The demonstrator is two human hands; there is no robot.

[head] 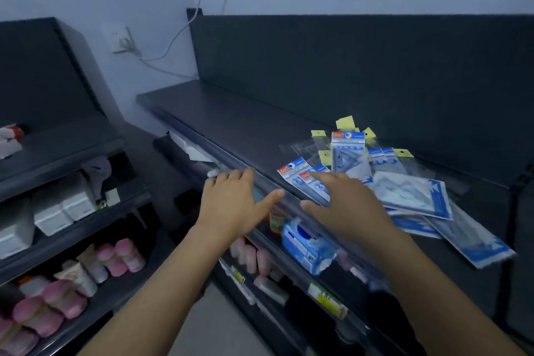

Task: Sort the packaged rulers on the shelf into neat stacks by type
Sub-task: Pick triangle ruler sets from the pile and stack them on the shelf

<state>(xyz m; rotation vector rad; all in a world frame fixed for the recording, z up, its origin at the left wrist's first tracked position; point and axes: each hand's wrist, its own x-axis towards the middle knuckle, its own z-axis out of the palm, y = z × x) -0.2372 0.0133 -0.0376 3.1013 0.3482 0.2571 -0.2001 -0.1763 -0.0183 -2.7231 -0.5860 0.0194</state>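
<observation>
1. Along the right half of the dark flat-topped upper shelf (231, 124), the loose pile of cellophane-packaged rulers (410, 191) lies unsorted. Blue-headed packets, clear sleeves with yellow tabs (345, 122) and wide blue-bordered packs overlap at all angles.
2. At the shelf's front edge, the left hand (231, 202) hovers with fingers straight and slightly spread, thumb out, holding nothing.
3. The right hand (344, 205) reaches toward the nearest blue-headed packets (300, 179), fingers straight and close together, thumb held wide. It is blurred, so I cannot tell whether the fingertips touch the wrapping.
4. Likely trouble: the wrappers look slick and interleaved, so lifting one could drag its neighbours along.
5. One long blue-edged packet (476, 243) lies at the pile's near end close to the front edge. A careless sweep might tip it onto the lower shelves.
6. Similar blue headers could also cause types to be mixed in one stack.
</observation>
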